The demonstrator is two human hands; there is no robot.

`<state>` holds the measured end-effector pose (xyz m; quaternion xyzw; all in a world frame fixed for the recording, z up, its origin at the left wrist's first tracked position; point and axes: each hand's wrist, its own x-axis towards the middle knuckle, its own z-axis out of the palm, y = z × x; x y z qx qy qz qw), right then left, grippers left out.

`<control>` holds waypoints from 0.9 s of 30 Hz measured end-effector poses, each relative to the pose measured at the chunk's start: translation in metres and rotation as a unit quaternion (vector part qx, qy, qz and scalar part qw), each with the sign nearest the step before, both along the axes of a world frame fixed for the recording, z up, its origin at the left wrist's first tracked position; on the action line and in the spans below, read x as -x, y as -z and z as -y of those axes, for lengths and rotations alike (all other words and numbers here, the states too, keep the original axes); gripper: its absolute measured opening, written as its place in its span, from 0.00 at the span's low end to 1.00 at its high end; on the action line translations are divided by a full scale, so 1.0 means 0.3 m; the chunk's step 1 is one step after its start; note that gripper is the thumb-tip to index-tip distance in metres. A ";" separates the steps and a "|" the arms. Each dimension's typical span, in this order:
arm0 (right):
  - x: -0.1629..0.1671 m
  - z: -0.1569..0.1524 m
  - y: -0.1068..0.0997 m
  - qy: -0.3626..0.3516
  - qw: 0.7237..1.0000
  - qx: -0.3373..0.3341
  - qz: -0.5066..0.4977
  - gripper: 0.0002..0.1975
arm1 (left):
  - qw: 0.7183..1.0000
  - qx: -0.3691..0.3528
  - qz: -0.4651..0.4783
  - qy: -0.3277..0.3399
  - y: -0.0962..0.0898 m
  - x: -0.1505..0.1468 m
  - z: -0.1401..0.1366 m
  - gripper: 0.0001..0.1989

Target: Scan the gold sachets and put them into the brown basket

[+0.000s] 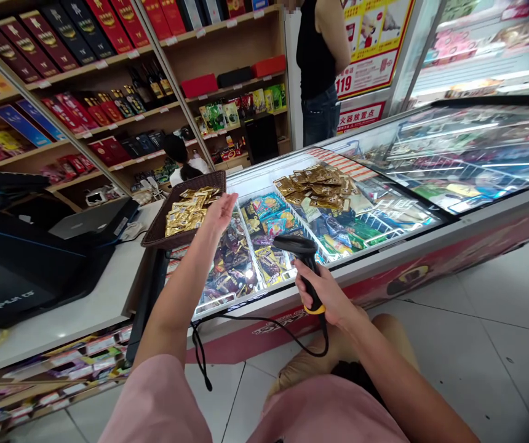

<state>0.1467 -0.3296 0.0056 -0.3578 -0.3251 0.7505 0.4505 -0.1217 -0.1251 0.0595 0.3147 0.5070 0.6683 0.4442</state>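
Observation:
My right hand (324,292) is wrapped round the handle of a black and yellow barcode scanner (296,245), which is held above the front edge of the chest freezer (361,261). From the scanner's base a black cable loops down to the left. My left hand (221,212) reaches forward beside the right side of a brown woven basket (160,226). Its fingers are stretched out, and nothing shows in them. Gold packets (186,212) lie heaped in the basket. A second pile of darker gold-brown packets (320,184) rests farther right on the freezer.
A counter (75,314) with a black checkout machine (24,264) stands at the left. Behind are shelves of boxes and bottles (121,101). One person (317,67) stands behind the freezer; another (184,161) is low by the shelves. Wire baskets divide the freezer's packaged goods.

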 end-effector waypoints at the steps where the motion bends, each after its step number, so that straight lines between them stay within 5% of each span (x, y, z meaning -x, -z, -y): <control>1: -0.006 -0.001 0.001 0.005 1.000 0.000 0.000 0.25 | 0.999 0.010 -0.021 0.036 0.026 -0.044 -0.013 0.06; 7: -0.041 -0.015 0.006 0.030 1.000 0.002 -0.001 0.25 | 0.964 0.014 -0.205 0.170 0.172 -0.320 -0.133 0.04; 13: -0.080 -0.029 0.015 0.056 0.998 0.001 0.002 0.25 | 0.904 -0.032 -0.365 0.222 0.239 -0.491 -0.220 0.09; 20: -0.099 -0.032 0.007 0.060 0.998 0.006 -0.003 0.25 | 0.861 -0.014 -0.461 0.216 0.267 -0.445 -0.161 0.17; 27: -0.084 -0.015 0.021 0.043 0.999 -0.019 0.010 0.25 | 0.871 0.050 -0.447 0.196 0.255 -0.284 -0.072 0.27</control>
